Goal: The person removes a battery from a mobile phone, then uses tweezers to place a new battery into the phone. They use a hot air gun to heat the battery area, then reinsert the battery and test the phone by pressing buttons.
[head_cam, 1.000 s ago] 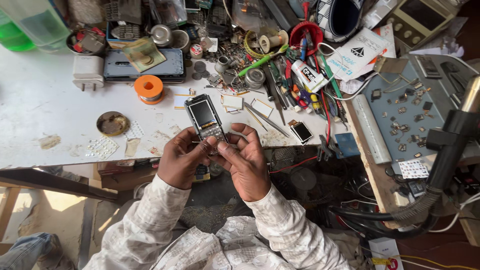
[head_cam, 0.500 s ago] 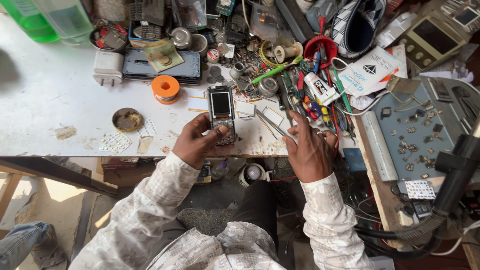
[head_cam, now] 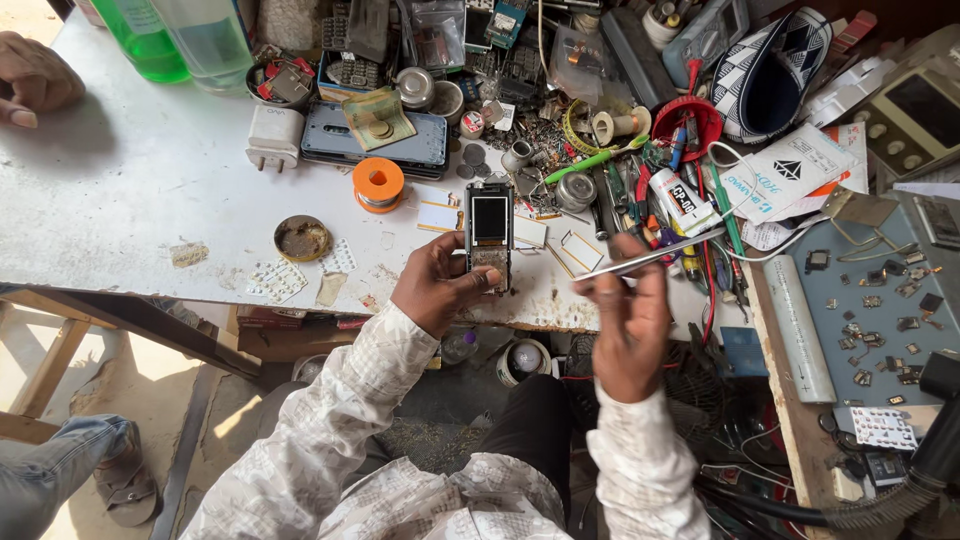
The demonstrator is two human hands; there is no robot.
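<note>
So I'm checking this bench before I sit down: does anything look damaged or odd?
Yes. The small phone in the left hand has its casing off, with bare parts under the screen. The right hand holds tweezers. Loose tiny parts lie scattered on the blue mat, and the white table is stained.

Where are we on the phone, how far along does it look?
Done: the small phone is open, casing off, its screen and board bare. In hand: the left hand holds it at the bench edge; the right hand holds metal tweezers, tips off the phone. Left: no cover is on it; reassembly looks undone.
</note>
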